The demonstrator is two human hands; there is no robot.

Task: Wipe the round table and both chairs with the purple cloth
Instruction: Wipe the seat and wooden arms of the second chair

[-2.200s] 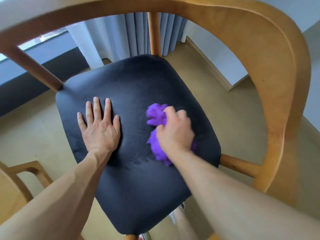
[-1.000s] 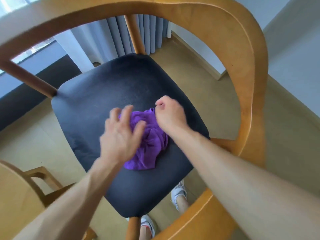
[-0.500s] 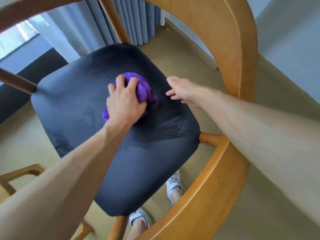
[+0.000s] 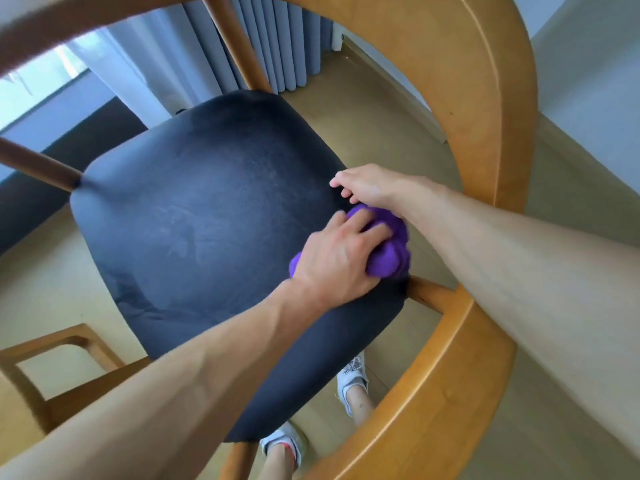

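The purple cloth [image 4: 388,244] is bunched into a ball at about three o'clock on the black seat [image 4: 207,220] of the wooden chair [image 4: 485,98], close to the seat's right edge and just above the rail that joins seat to frame. It is gripped by the left hand [image 4: 336,258], whose fingers are curled over the top of the wad and press it down onto the upholstery. The right hand [image 4: 367,187] is seen just beyond the cloth, at about two o'clock on the seat, its fingers loosely bent and holding nothing; whether its fingertips touch the seat edge cannot be told. Faint streaks are visible across the middle of the seat, so much of that surface is judged to have been wiped, with the right margin now being covered. The curved backrest and arm are judged still to be done. A second chair [image 4: 52,358] is partly seen at eight o'clock; the round table is not in view, and nothing can be judged of either.
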